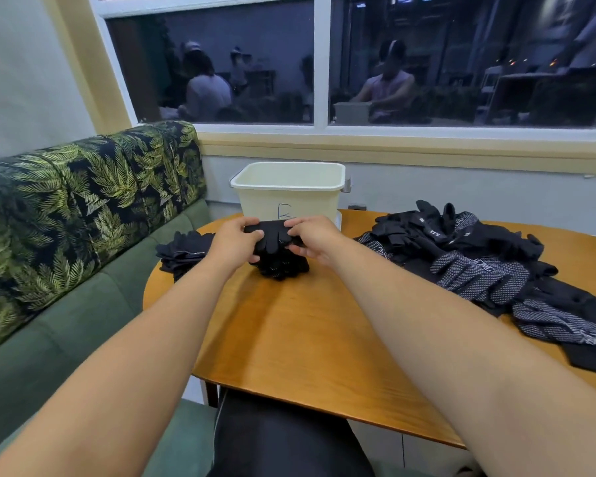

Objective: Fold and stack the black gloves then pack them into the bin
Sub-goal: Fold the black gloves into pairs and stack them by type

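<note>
A folded bundle of black gloves (278, 256) sits at the middle of the wooden table (310, 332), just in front of the cream bin (289, 191). My left hand (234, 241) grips its left side, fingers curled over the top. From the right, my right hand (312, 237) grips the same bundle. The bin stands open-topped at the table's far edge; nothing shows inside it. A small stack of folded black gloves (183, 251) lies at the table's left edge. A loose heap of black gloves (479, 263), some with white dots, covers the right side.
A green sofa with a leaf-print back (83, 208) runs along the left of the table. Behind the bin are a wall and a dark window (358, 63) with reflections of people. My dark-trousered leg (283, 438) is under the table's near edge.
</note>
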A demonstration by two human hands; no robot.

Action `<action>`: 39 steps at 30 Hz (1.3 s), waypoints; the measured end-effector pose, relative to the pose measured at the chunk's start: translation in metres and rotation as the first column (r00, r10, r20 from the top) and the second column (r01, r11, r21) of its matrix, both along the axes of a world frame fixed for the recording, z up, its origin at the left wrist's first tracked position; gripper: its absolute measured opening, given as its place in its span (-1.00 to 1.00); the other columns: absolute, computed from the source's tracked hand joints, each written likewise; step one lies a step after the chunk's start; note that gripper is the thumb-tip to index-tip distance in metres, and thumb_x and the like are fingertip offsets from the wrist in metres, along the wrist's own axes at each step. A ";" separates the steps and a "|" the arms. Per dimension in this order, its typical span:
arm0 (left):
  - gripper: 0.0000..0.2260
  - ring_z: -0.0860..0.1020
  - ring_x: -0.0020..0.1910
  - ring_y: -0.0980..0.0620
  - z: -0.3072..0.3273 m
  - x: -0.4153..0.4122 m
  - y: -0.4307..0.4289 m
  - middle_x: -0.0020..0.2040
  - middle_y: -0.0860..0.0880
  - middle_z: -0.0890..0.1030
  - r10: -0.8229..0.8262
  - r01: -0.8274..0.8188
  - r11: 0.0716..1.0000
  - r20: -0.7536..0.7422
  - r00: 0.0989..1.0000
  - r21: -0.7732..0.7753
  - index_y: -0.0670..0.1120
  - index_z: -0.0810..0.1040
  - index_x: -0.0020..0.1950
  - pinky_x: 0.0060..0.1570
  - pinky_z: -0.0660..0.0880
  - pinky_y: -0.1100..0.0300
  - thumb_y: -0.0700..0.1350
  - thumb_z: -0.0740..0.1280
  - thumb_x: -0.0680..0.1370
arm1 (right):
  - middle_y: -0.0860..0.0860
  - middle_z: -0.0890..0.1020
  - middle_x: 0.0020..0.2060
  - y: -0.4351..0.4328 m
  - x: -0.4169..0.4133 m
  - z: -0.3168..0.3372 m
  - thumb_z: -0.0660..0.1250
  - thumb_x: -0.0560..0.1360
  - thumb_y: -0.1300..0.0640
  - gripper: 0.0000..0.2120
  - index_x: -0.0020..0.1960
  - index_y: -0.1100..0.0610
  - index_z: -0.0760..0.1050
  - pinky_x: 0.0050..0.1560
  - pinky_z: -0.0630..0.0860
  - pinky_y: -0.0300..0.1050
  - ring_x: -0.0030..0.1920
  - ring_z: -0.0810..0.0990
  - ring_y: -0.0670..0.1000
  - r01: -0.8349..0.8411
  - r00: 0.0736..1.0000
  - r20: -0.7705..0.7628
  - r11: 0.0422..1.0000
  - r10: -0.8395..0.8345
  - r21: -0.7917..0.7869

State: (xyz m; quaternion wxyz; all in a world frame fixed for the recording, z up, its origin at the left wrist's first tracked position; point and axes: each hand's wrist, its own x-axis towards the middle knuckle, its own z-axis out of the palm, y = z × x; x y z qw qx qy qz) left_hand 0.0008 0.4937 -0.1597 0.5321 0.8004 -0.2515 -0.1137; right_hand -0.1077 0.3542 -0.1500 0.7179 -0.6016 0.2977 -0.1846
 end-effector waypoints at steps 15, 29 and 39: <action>-0.59 0.46 0.44 -0.12 -0.028 0.000 -0.001 0.49 -0.07 0.52 -0.038 -0.052 0.963 0.321 0.946 0.266 0.01 0.47 0.57 0.25 0.43 0.08 0.00 0.32 0.71 | 0.09 0.69 -0.03 -0.005 0.002 -0.021 0.48 0.56 0.19 -0.82 0.13 0.03 0.60 -0.33 0.63 -0.13 -0.20 0.68 0.07 -0.003 0.974 -0.212 0.925 -0.084 -0.380; -0.75 0.41 0.32 -0.04 -0.050 -0.112 -0.058 0.27 0.02 0.56 -0.237 0.144 0.969 0.605 0.761 0.198 -0.01 0.58 0.35 0.32 0.45 -0.05 0.02 0.30 0.70 | -0.23 0.71 -0.04 -0.039 -0.178 -0.057 0.37 0.58 0.05 -0.87 -0.02 -0.18 0.65 -0.09 0.62 -0.07 -0.24 0.65 -0.10 0.108 0.953 -0.149 0.753 -0.265 -0.649; -0.91 0.44 0.10 0.06 -0.080 -0.201 -0.115 0.02 0.13 0.52 -0.377 0.287 0.926 0.541 0.752 0.247 0.09 0.54 0.01 0.16 0.50 -0.03 0.06 0.35 0.68 | -0.22 0.63 0.06 -0.065 -0.282 -0.072 0.36 0.62 0.11 -0.84 0.10 -0.12 0.64 -0.02 0.53 -0.04 -0.17 0.51 -0.22 0.121 0.907 -0.073 0.422 -0.414 -0.898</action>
